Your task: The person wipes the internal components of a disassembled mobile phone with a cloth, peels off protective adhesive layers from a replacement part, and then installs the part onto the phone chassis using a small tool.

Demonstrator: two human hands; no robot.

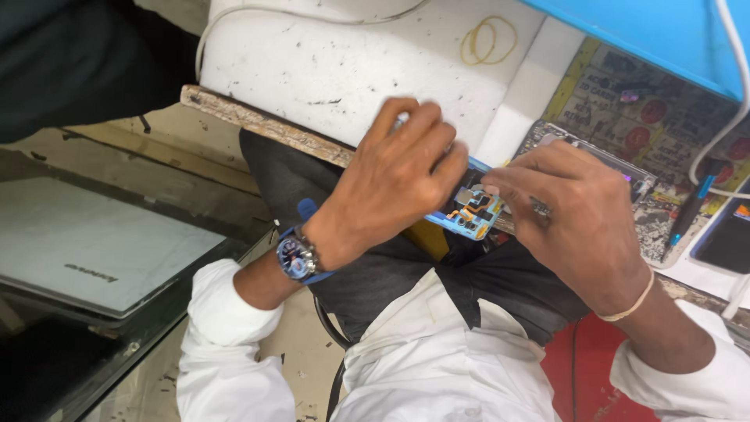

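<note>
- While the camera looks down from the person's head, both hands meet over an opened phone [469,212] at the near edge of the tabletop [336,70], just above the person's lap.
- The left hand [398,176] lies over the phone's left part, its fingers [426,137] curled and pressed close together on it; a watch [297,258] with a blue strap sits on that wrist.
- The right hand [574,207] comes in from the right, its fingertips [492,187] bunched at the phone's exposed inside, where orange and blue parts show. Whether they pinch a small tool cannot be told.
- A pale band [629,309] circles the right wrist.
- The tabletop is a white, scuffed board with a worn wooden edge.
- Two rubber bands [488,39] lie on it, well beyond the hands.
- Just right of the hands rests a second phone [625,168], and farther right a blue-handled tool [691,211].
- A white cable [730,117] runs down the right edge of the view.
- On the left, lower down, a closed grey laptop [94,250] sits on a glass shelf.
</note>
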